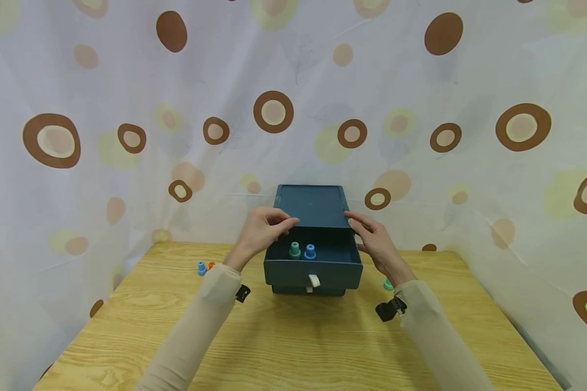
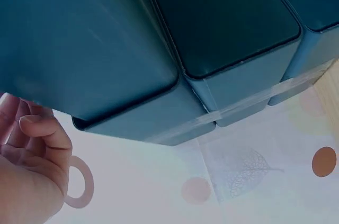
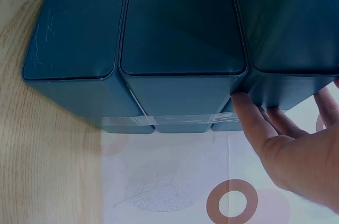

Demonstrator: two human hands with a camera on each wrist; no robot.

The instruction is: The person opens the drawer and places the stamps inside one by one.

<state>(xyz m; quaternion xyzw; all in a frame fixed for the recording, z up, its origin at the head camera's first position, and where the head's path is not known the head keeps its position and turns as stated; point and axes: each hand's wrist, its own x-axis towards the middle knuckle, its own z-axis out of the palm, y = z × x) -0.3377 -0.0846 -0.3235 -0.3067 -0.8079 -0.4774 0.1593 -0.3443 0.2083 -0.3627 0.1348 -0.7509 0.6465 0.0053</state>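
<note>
A dark blue-green drawer cabinet (image 1: pixel 310 205) stands on the table with its top drawer (image 1: pixel 286 271) pulled out. In the drawer are a green stepped peg (image 1: pixel 295 250) and a blue one (image 1: pixel 310 252), both upright. My left hand (image 1: pixel 264 231) is over the drawer's left side, thumb and index fingertips close together; whether they pinch anything is hidden. In the left wrist view the drawer wall covers part of that hand's fingers (image 2: pixel 46 128). On the cabinet's right side, my right hand (image 1: pixel 379 247) rests its fairly straight fingers (image 3: pixel 254 121) against the wall.
A light blue peg (image 1: pixel 202 268) and an orange piece (image 1: pixel 211 265) lie on the wooden table (image 1: pixel 293 336) at left. Partly behind the right wrist is a green piece (image 1: pixel 388 284). White pull tabs (image 1: pixel 314 281) stick out from the drawer fronts. A patterned curtain (image 1: pixel 303 70) hangs behind.
</note>
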